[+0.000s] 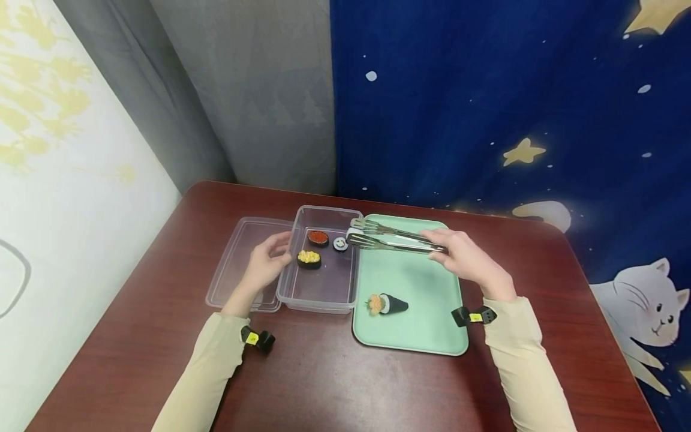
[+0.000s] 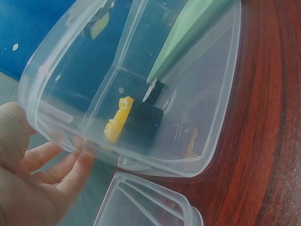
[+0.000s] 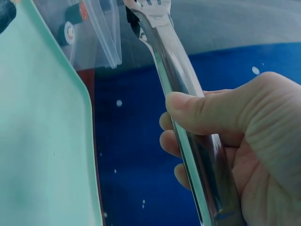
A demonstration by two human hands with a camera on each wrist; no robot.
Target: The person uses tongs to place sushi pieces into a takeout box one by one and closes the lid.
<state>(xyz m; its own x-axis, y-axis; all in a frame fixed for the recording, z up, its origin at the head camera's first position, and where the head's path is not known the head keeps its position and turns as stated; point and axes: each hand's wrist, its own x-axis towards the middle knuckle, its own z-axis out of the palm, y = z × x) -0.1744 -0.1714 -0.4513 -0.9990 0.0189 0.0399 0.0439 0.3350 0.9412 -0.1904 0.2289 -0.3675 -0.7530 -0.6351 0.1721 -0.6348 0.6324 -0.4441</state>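
In the head view, the tips of my tongs [image 1: 396,247] cover much of a white piece [image 1: 353,231], so I can't tell what it is. In the right wrist view, the top edge cuts off those tips, and the metal partly hides the fingers of my right hand [image 1: 464,258]. I can't tell whether my left hand's [image 1: 264,264] fingertips touch the clear container [image 1: 335,282]. The left wrist view crops the lid [image 2: 146,202]. The yellow labels [image 1: 252,339] at my wrists are too small to read.
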